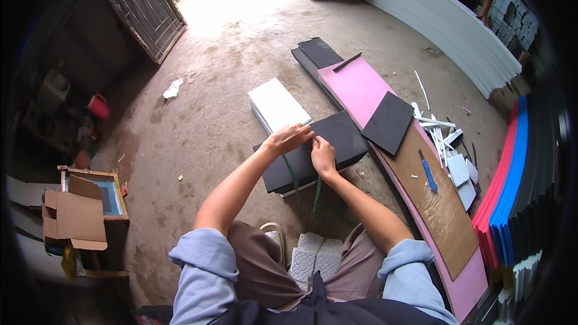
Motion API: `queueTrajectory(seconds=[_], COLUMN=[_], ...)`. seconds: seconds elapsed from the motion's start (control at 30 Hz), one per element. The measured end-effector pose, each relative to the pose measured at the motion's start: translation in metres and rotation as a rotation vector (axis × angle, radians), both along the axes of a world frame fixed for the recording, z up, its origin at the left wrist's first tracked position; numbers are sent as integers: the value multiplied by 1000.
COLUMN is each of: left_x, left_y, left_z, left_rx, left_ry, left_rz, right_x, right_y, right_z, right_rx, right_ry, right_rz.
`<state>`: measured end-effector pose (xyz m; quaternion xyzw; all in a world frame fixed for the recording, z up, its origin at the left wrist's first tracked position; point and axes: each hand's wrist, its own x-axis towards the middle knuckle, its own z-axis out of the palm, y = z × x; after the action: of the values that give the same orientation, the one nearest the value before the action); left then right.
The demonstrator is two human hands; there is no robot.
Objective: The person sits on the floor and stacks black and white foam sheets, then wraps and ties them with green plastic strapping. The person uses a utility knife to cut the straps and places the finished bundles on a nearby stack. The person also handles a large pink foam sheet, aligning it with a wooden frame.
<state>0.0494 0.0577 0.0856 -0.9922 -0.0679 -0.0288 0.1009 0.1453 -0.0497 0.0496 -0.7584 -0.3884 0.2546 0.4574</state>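
Note:
A stack of black foam sheets [337,135] lies across the floor in front of me, with a pale layer showing at its lower edge. My left hand [293,137] and my right hand [323,155] meet above the stack, fingers pinched close together. Green string [291,171] hangs from under my left hand over the near side of the stack. Another green length trails below my right hand toward the floor. Where the string passes between my fingertips is mostly hidden. Just beyond my left hand sits a stack of white sheets [279,103].
To the right runs a long pink board [361,81] bearing a black sheet [388,123], a brown board [448,229] and a blue-handled cutter [428,176]. White offcuts [442,129] lie beyond it. Coloured sheets [504,186] stand at right; a cardboard box [78,216] at left. Another person stands far right.

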Motion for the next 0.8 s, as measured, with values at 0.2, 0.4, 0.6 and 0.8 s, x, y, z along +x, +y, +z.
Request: queueTrajectory(seconds=[0.2, 0.4, 0.6, 0.8], left_x=[-9, -34, -39, -79], left_y=[11, -9, -17, -14], left_z=[-23, -45, -31, -41], left_rx=[-57, -226, -91, -326], left_ry=[-144, -382, -459, -594], left_rz=[54, 259, 368, 661], right_x=[-10, -17, 12, 44], right_y=[21, 29, 16, -6], right_z=[-8, -27, -8, 14], right_rx=[-74, -137, -115, -283], right_ry=[144, 170, -65, -526], right_rz=[-34, 101, 266, 306])
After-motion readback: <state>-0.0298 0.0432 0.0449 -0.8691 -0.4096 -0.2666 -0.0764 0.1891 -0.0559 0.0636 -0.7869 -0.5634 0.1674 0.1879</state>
